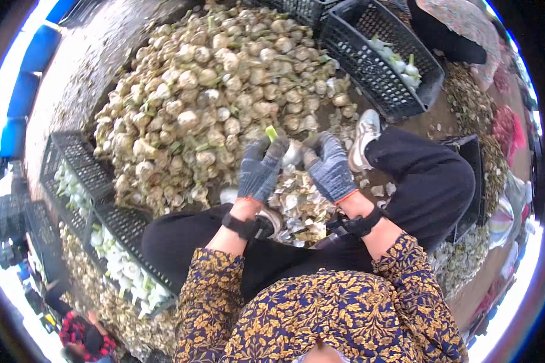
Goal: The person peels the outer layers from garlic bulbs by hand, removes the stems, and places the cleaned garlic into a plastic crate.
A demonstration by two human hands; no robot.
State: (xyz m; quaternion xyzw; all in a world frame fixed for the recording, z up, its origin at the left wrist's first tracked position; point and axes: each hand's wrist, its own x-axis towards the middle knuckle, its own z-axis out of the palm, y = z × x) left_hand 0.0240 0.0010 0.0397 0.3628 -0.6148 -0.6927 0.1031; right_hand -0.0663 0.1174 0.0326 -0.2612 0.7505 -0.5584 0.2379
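Item: garlic bulb (292,153), between both gloved hands, over peel heap (300,209) so skins drop there. Left hand (259,170): fingers wrapped round stem end, steadying. Right hand (331,169): fingers pinching bulb, probably outer skin. Unpeeled garlic pile (212,91) ahead.

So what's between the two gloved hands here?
A pale bulb with a cut green stem, gripped by the left hand and right hand, over a litter of peeled skins. Seen in the head view.

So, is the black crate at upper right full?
No, the black crate holds only a few white bulbs, with most of its mesh floor bare.
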